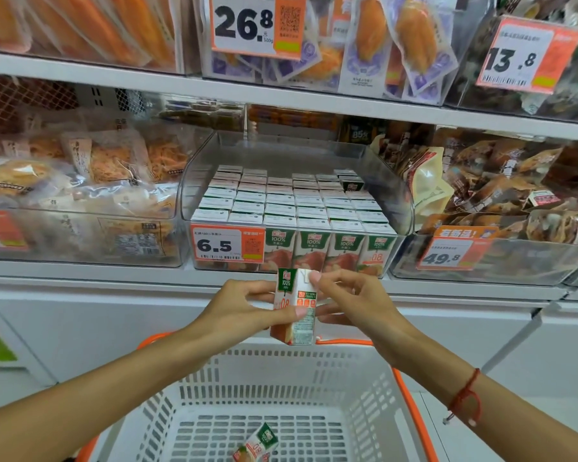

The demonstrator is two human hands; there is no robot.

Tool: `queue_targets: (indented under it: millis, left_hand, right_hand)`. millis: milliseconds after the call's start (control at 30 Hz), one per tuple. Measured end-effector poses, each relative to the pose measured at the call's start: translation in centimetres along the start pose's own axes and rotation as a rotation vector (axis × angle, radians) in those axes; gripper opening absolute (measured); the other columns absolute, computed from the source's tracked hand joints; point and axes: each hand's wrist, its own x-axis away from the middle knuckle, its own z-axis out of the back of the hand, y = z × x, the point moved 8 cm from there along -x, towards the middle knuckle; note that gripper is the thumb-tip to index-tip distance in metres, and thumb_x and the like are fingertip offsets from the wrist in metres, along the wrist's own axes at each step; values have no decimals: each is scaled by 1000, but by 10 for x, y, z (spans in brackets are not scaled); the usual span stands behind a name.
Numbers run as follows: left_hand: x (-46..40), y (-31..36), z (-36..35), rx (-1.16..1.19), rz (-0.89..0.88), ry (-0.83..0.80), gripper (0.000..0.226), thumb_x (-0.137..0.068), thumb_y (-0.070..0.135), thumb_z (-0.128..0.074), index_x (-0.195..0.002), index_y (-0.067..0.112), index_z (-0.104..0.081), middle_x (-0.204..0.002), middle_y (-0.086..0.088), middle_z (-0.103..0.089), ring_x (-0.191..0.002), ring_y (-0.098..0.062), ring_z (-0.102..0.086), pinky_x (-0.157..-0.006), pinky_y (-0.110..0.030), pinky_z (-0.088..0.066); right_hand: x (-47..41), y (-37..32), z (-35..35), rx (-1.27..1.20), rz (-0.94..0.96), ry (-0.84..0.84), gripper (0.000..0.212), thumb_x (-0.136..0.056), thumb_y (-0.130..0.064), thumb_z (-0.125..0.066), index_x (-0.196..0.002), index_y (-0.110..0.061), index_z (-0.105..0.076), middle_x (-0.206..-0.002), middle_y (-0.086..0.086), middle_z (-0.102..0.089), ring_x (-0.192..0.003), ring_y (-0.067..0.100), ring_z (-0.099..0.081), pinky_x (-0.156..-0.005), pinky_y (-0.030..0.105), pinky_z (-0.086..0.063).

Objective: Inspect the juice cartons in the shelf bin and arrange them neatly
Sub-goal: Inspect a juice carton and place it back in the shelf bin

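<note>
Left hand (244, 305), right hand (351, 301) grip carton (294, 311) above basket rim (344, 342), seemingly clear of bin (404, 241)

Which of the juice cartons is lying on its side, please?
The carton in the white basket: that juice carton lies tilted on the basket floor, unlike the upright ones.

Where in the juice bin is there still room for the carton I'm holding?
The clear bin has bare floor behind the rows of cartons, toward its back wall, deepest at back centre. The front rows are packed tight. The white basket below holds one carton.
</note>
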Motion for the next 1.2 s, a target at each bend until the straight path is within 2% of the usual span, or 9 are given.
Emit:
queue_targets:
  millis: [67, 167, 333, 467, 633, 800, 867, 1033, 1200]
  left_hand:
    - [0, -3, -4, 2, 45, -64, 12, -74, 41, -79, -79, 51, -73, -85, 31, -71, -80, 14, -65, -54, -2, -45]
    - [-1, -7, -7, -12, 91, -153, 23, -75, 46, -76, -97, 44, -74, -95, 20, -75, -91, 8, -67, -76, -14, -47]
    - [-1, -8, -10, 94, 139, -200, 43, -71, 49, -73, -111, 36, -73, -108, 12, -74, -105, -1, -66, -93, -25, -49]
    - [-4, -7, -8, 201, 150, -195, 42, -80, 43, -69, -120, 30, -69, -115, 7, -73, -112, -10, -66, -103, -33, -46]
    - [-5, -9, -9, 266, 142, -141, 45, -74, 43, -73, -117, 28, -71, -112, 5, -73, -108, -11, -68, -100, -30, -48]
    - [-8, -16, -11, 387, 178, -7, 61, -66, 41, -78, -119, 13, -66, -106, -3, -75, -97, -16, -72, -96, -32, -52]
    - [-7, -19, -11, 401, 188, 24, 68, -61, 42, -80, -118, 11, -64, -103, -4, -76, -95, -17, -73, -92, -32, -55]
    - [-3, -23, -10, 391, 224, -50, 60, -61, 44, -79, -114, 17, -68, -105, -2, -76, -102, -14, -70, -92, -36, -56]
    - [-3, -26, -11, 413, 246, -61, 46, -69, 38, -76, -108, 13, -72, -101, -5, -76, -95, -15, -73, -83, -26, -58]
  right_hand:
    - [0, 0, 1, 8, 2, -14, 24, -84, -36, -70, -85, -13, -71, -76, 0, -76, -64, 13, -72, -59, 17, -54]
    - [0, -3, 4, 8, 6, -32, 25, -82, -37, -71, -85, -13, -70, -76, 1, -76, -63, 13, -71, -58, 17, -55]
    - [3, -10, 3, -1, 64, -144, 24, -82, -20, -75, -105, -14, -70, -90, 4, -76, -79, 13, -73, -70, 19, -56]
    - [9, -19, 1, 40, 175, -193, 43, -78, -4, -77, -118, -18, -68, -104, 4, -73, -87, 13, -71, -77, 21, -55]
    - [14, -26, 3, 125, 280, -123, 40, -79, -3, -77, -115, -20, -69, -103, -1, -72, -85, 12, -69, -75, 20, -55]
    - [22, -28, -4, 473, 419, 0, 52, -73, -33, -84, -114, -50, -56, -102, -18, -62, -92, 1, -59, -75, 23, -55]
    - [23, -30, -4, 542, 447, 38, 51, -73, -36, -82, -113, -52, -56, -99, -19, -61, -89, -1, -58, -72, 22, -54]
    - [8, -10, 7, 70, 56, -92, 39, -82, -15, -76, -116, -26, -61, -97, 3, -74, -86, 10, -71, -74, 22, -58]
    - [7, 4, 1, 115, -37, -183, 17, -90, -19, -68, -107, -19, -65, -93, 1, -77, -89, 13, -71, -81, 27, -58]
